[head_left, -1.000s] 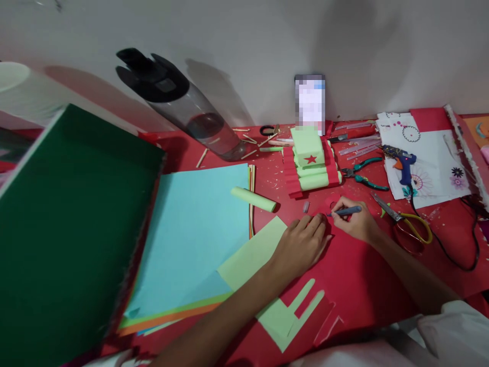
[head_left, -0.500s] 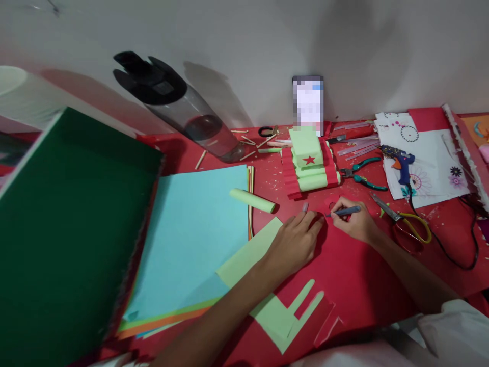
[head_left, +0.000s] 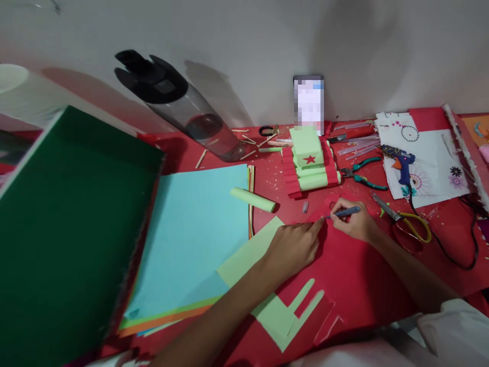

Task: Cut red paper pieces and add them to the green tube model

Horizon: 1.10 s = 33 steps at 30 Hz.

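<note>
My right hand pinches a dark pen, its tip down on red paper that blends with the red tabletop. Close by on the left, my left hand lies on the same paper, its index finger stretched out almost to the pen tip and holding nothing. Behind both hands stands a paper model tank in light green and red, with a red star on its front. A green paper roll and a small clear glue stick piece lie near my left hand.
Coloured paper sheets and a dark green board are on the left, with a bottle behind. Scissors, pliers and a glue gun lie right. A phone leans on the wall. Cut green paper lies in front.
My left hand has drawn back slightly and its index finger now points at the pen tip, uncovering the glue stick piece. My right hand with the pen has hardly moved.
</note>
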### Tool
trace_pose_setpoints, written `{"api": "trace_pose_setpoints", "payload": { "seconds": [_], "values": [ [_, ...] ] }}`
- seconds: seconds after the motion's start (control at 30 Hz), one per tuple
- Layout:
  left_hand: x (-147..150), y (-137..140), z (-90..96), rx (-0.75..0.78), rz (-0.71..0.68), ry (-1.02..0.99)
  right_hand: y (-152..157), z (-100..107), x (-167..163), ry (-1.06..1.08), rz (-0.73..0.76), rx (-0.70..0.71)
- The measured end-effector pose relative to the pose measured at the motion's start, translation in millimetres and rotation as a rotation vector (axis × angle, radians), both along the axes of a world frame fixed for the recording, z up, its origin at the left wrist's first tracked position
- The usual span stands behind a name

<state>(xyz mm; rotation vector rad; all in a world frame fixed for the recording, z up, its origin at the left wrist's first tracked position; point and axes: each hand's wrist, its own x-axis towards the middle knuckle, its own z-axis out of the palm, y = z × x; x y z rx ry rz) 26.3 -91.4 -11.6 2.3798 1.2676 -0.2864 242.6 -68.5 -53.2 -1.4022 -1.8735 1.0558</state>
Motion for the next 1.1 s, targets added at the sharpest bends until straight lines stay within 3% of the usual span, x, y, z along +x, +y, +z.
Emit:
{"api": "trace_pose_setpoints", "payload": {
  "seconds": [0.3,0.6,0.73,1.1],
  "values": [
    [-7,7,3.0,-0.065,0.092,-0.017,0,-2,2,0.003,-0.003,-0.002],
    [-21,20,0.7,-0.164,0.205,-0.256,0,-1,3,0.026,-0.004,-0.038],
    [-24,22,-3.1,-0.187,0.215,-0.307,1,2,4,0.052,-0.058,-0.068],
    [-28,24,-10.0,-0.209,0.213,-0.377,2,4,8,0.010,-0.009,-0.063]
  ]
}}
